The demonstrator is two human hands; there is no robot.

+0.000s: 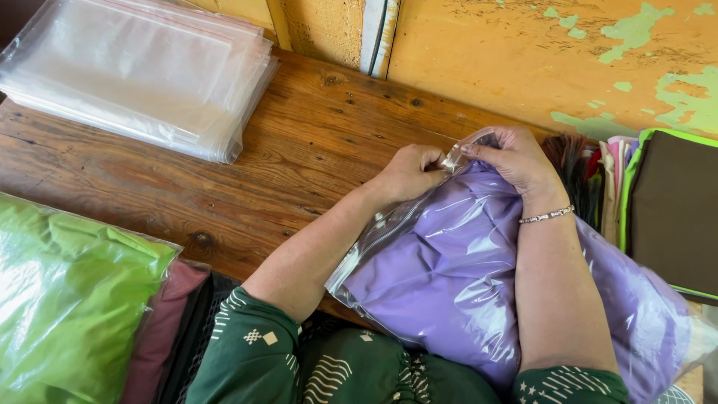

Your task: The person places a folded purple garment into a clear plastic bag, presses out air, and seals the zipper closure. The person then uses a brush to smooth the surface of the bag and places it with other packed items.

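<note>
A clear plastic zip bag stuffed with folded lilac fabric is held across the person's lap and the near edge of the worn brown wooden bench. Its mouth is gripped at the far end by both hands. The left hand is closed on the near-left part of the seal strip, fingers curled together over it. The right hand, with a thin silver bracelet on its wrist, is pinched on the transparent lip just beside it, thumb and fingertips pressed together on the plastic.

The step in hand looks like the closing of the zip seal. It is best done with the two tracks lined up before pressure is applied, the fabric pushed well below the strip so none is trapped, and the pinch run along the mouth from one end to the other while the bag is held taut. Trapped air is better pressed out first, since the bag looks puffed.

The bag's long axis runs diagonally, from lower right near the body to upper left; the mouth points away from the person, toward the peeling yellow wall.

Left of the bag, a stack of empty clear bags lies on the bench, well apart. A bagged green fabric sits near the lower left. Folded cloths of several colours are piled just to the right of the bag.
</note>
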